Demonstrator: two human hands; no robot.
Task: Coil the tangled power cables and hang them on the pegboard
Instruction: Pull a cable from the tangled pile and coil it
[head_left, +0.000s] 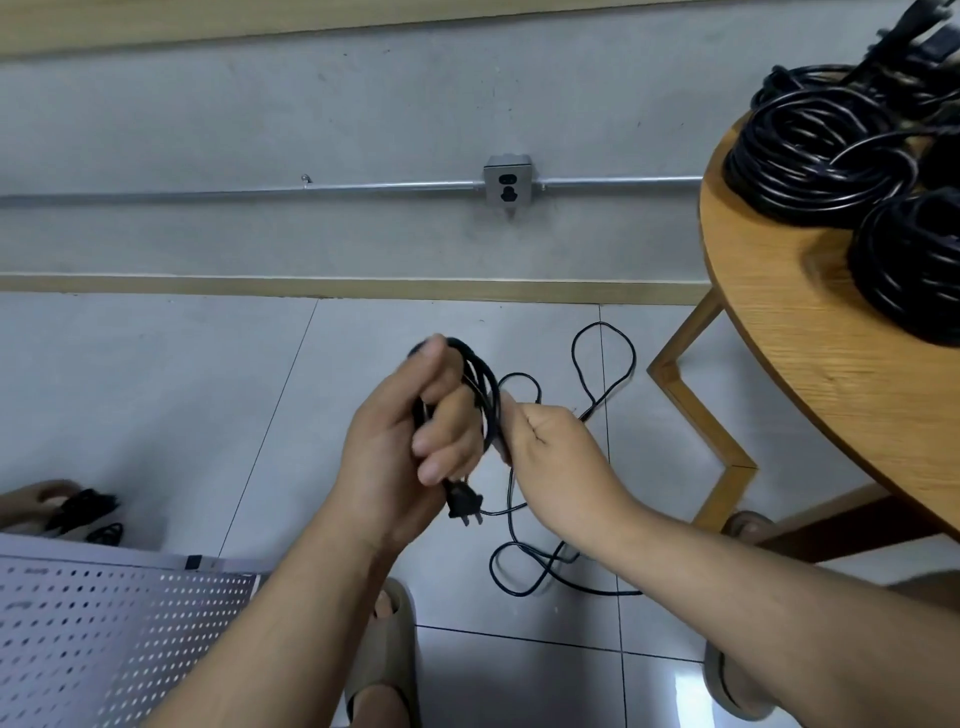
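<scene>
Black cable (480, 384): the coiled part is held mid-air over the floor (208, 389), in the centre of the view. The loops form a narrow oval with its long axis near upright, top tilted slightly left.

Plug (462, 505): hangs below the left hand (415, 431), prongs pointing down and slightly right.

Left hand: fingers curled around the loops, thumb pressed on top. The part of the coil inside the fist is hidden.

Right hand (550, 441): fingers curled in, thumb pinching the cord at the coil's right edge. Its fingertips are hidden behind the back of the hand.

The rest of the cord is thin, smooth and round, and lies in loose loops on the glossy grey tiles.

Coiled cables (810, 156): thick black rings on a round wooden table (810, 338), blurred and cut off at the right edge.

Pegboard (93, 634): perforated white metal, lower left, partly out of frame.
</scene>
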